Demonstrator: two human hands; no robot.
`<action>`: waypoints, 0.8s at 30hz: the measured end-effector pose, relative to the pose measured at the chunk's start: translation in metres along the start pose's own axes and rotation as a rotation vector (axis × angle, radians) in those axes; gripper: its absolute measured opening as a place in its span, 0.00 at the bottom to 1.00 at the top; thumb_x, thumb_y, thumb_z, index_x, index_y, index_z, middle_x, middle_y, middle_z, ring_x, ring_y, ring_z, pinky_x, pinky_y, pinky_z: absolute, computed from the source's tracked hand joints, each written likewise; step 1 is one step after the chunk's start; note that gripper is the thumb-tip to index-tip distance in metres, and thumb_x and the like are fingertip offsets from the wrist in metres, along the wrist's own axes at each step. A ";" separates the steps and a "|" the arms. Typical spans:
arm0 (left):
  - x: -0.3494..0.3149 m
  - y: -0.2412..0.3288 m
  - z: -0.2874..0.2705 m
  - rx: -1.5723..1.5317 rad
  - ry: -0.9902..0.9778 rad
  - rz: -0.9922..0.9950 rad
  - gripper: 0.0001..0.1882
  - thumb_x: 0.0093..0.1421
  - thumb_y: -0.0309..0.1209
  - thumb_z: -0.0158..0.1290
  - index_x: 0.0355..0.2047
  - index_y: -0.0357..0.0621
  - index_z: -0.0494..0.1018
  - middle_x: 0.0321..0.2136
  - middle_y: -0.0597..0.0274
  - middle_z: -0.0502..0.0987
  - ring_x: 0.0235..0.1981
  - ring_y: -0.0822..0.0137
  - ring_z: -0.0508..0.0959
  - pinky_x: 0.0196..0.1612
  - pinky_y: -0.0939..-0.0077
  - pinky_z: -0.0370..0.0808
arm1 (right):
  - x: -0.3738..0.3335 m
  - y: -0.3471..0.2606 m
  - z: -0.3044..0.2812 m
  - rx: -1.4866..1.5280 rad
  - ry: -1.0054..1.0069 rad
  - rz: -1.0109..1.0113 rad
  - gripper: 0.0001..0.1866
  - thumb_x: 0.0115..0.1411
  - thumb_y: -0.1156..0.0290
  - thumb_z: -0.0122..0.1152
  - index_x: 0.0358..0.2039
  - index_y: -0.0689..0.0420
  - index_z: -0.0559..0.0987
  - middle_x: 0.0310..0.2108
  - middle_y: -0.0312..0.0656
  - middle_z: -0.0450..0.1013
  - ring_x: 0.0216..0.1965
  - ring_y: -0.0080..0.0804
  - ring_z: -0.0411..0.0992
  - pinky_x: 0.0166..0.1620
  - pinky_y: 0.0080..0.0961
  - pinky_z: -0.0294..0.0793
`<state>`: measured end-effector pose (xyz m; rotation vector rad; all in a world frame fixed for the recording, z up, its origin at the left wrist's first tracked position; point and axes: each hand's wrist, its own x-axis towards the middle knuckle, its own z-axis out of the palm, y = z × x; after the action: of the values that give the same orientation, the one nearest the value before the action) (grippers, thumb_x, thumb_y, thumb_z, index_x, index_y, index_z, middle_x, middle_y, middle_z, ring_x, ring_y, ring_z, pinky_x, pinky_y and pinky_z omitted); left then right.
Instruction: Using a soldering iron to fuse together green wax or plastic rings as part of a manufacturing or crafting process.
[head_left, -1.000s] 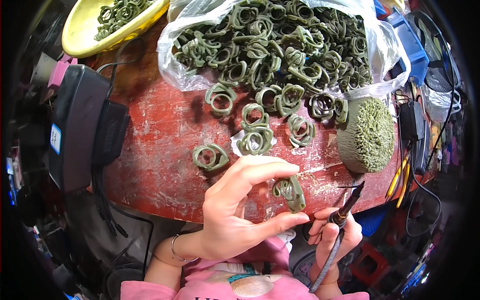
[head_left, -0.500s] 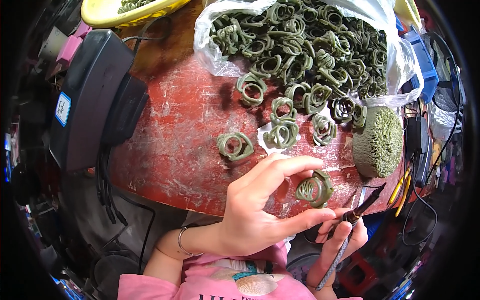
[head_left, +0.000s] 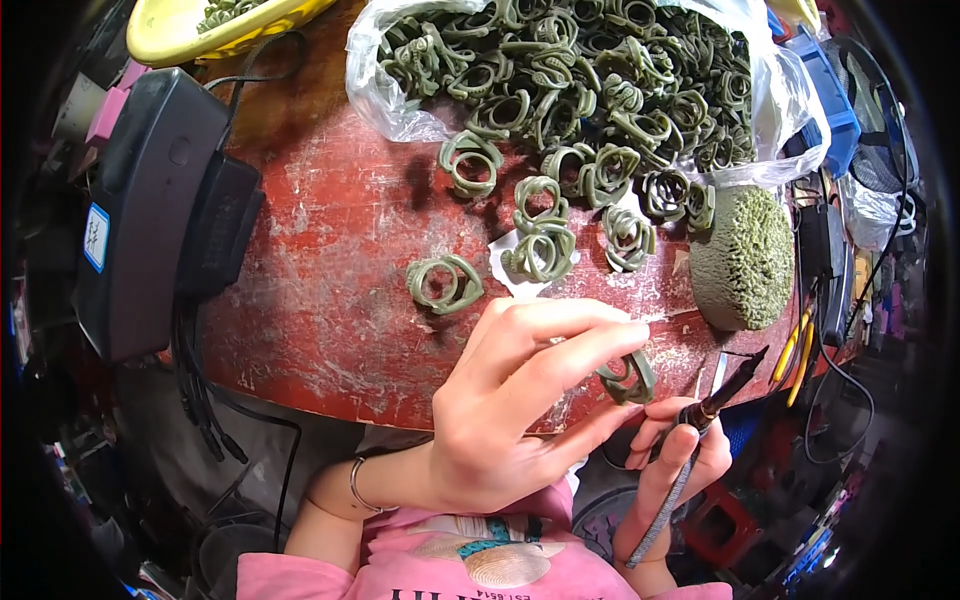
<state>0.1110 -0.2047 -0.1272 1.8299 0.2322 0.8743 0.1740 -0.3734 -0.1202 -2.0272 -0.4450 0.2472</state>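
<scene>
My left hand [head_left: 510,400] grips a green wax ring model [head_left: 630,377] between its fingers and thumb, over the front edge of the red worn table [head_left: 320,290]. My right hand [head_left: 680,460] holds a thin black pen-shaped tool [head_left: 725,390] with a braided cord, its tip pointing up and right, just right of the ring model. Several loose green ring models [head_left: 540,240] lie on the table beyond my hands. One more ring model [head_left: 443,283] lies alone to the left.
A clear plastic bag [head_left: 590,80] heaped with green ring models fills the back. A green textured lump [head_left: 745,262] sits at right. A black box [head_left: 140,210] with cables stands at left, a yellow bowl [head_left: 190,35] at back left, blue bins and wires at right.
My left hand has turned the ring model and closed its fingers further round it. The right hand with the tool has stayed close beside it. The view shifted slightly.
</scene>
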 end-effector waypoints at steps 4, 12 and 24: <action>-0.001 -0.002 0.000 0.026 0.007 0.059 0.24 0.36 0.22 0.65 0.38 0.37 0.73 0.37 0.53 0.73 0.36 0.62 0.74 0.39 0.71 0.70 | -0.001 0.001 0.003 0.008 0.023 -0.020 0.29 0.58 0.46 0.48 0.25 0.67 0.72 0.09 0.35 0.67 0.09 0.17 0.63 0.15 0.11 0.61; -0.007 0.001 -0.003 0.036 0.087 0.078 0.24 0.38 0.23 0.64 0.39 0.35 0.72 0.38 0.52 0.73 0.37 0.60 0.74 0.39 0.71 0.71 | -0.002 0.004 0.006 0.028 0.071 -0.044 0.30 0.59 0.46 0.47 0.24 0.67 0.71 0.08 0.34 0.65 0.08 0.16 0.61 0.13 0.11 0.57; -0.018 0.007 -0.076 0.739 0.402 -0.283 0.25 0.42 0.21 0.61 0.44 0.39 0.70 0.40 0.55 0.71 0.38 0.61 0.71 0.37 0.73 0.69 | -0.003 0.005 0.007 0.050 0.063 -0.074 0.25 0.59 0.52 0.49 0.24 0.67 0.71 0.08 0.34 0.64 0.08 0.15 0.61 0.13 0.10 0.56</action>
<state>0.0465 -0.1615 -0.1150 2.1814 1.1679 1.0228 0.1701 -0.3711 -0.1282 -1.9596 -0.4689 0.1471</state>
